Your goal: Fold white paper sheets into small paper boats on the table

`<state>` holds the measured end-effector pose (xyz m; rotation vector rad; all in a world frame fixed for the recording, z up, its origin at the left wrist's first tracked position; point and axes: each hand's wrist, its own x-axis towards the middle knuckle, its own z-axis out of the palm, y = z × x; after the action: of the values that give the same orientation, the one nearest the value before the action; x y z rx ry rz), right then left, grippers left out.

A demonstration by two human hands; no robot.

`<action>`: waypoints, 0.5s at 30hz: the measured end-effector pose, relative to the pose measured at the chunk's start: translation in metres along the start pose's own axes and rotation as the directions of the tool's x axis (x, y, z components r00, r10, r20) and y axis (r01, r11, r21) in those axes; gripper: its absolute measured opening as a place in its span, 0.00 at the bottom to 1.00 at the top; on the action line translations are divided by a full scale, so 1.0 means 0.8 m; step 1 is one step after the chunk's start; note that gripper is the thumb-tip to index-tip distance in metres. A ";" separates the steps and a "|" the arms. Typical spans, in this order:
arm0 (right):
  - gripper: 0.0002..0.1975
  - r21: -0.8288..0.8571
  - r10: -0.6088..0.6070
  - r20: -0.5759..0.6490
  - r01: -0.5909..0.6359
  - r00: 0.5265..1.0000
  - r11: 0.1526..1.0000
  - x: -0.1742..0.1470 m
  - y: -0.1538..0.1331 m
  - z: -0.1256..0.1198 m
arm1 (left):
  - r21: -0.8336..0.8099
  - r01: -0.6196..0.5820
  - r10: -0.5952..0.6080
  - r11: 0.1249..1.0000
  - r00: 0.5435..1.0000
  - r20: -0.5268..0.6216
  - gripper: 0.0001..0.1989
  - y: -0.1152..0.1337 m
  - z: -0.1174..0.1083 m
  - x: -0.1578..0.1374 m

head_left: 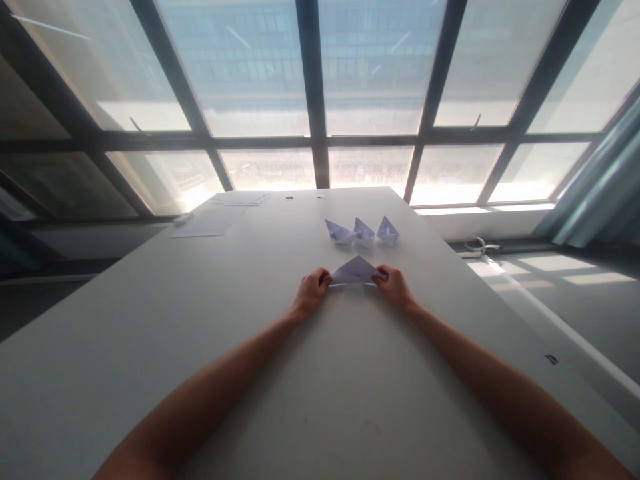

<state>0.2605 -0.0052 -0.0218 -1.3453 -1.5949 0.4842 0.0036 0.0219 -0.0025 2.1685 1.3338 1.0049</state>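
The left hand [313,292] and the right hand [394,288] each pinch one end of a folded white paper piece with a triangular peak [356,269], held low over a long, smooth white counter [150,373]. Just beyond it stand three small folded white paper boats [388,230], close together in a row. Flat white paper sheets [207,222] lie at the counter's far left, near a wide dark-framed glass window [313,80].

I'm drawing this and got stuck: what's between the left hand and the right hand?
A folded paper, in the head view: the left hand pinches one end and the right hand the other.
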 end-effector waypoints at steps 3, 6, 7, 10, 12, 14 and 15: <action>0.08 0.003 -0.001 0.004 0.001 1.000 1.000 0.000 0.001 0.000 | -0.046 0.025 -0.027 0.999 0.999 -0.036 0.06 -0.002 0.001 0.000; 0.07 -0.004 -0.001 0.004 0.001 1.000 1.000 0.000 0.001 0.000 | -0.090 0.043 -0.048 0.995 0.997 -0.059 0.10 -0.003 0.002 0.000; 0.07 -0.007 0.000 0.003 0.000 1.000 1.000 0.000 0.001 0.000 | -0.105 0.049 -0.056 0.993 0.996 -0.064 0.10 -0.004 0.002 0.001; 0.08 -0.012 0.001 0.002 -0.001 1.000 1.000 0.000 0.000 0.000 | -0.093 0.042 -0.047 0.995 0.997 -0.055 0.09 -0.004 0.001 0.001; 0.07 -0.015 0.000 0.000 0.000 1.000 1.000 0.000 0.000 0.000 | -0.050 -0.002 -0.001 0.999 0.999 -0.048 0.08 -0.004 0.002 0.002; 0.07 -0.019 -0.001 0.000 0.001 1.000 1.000 0.000 -0.001 0.000 | -0.027 -0.053 0.051 0.998 0.997 -0.053 0.09 -0.004 0.003 0.001; 0.07 -0.023 -0.002 0.000 0.002 1.000 1.000 0.000 -0.002 -0.001 | -0.026 -0.069 0.067 0.997 0.996 -0.056 0.10 -0.003 0.004 0.001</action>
<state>0.2601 -0.0061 -0.0207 -1.3605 -1.6063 0.4665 0.0049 0.0236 -0.0061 2.1937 1.2704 1.1096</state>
